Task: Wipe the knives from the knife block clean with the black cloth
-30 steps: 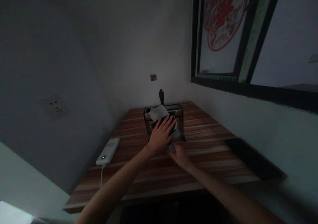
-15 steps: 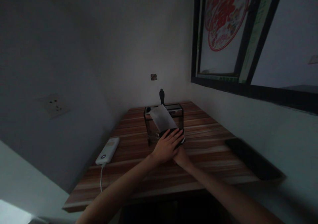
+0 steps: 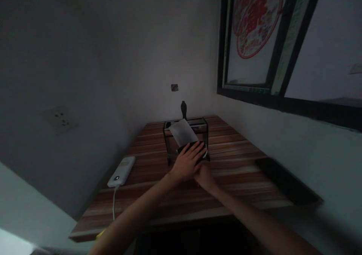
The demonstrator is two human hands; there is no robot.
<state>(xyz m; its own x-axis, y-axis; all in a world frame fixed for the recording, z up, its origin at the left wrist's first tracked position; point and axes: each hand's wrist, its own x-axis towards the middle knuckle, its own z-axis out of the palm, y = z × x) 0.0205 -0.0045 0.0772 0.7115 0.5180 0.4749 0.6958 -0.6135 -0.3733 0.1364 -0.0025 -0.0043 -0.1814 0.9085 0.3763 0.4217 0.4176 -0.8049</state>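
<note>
A cleaver (image 3: 183, 133) with a broad grey blade points up and away from me, tilted in front of a knife stand. My right hand (image 3: 204, 176) is closed low at its near end; the handle is hidden inside the fist. My left hand (image 3: 189, 160) lies across the lower blade, fingers stretched over a black cloth-like piece (image 3: 181, 148) with a whitish edge. It presses that piece against the blade, and its thumb is out of sight. Behind stands the dark-framed knife stand (image 3: 166, 142), with a black knife handle (image 3: 183, 109) sticking up from it.
The wood-grain table (image 3: 152, 194) meets walls on the far side and right. A white power bank (image 3: 122, 171) with a cable lies left, and a black flat slab (image 3: 287, 180) lies right. A socket (image 3: 60, 118) and a large dark-framed picture (image 3: 254, 32) are on the walls.
My left hand and the black piece have slid slightly left and up along the blade. The right hand stays close to its place. A bit of yellow now shows by my left forearm.
</note>
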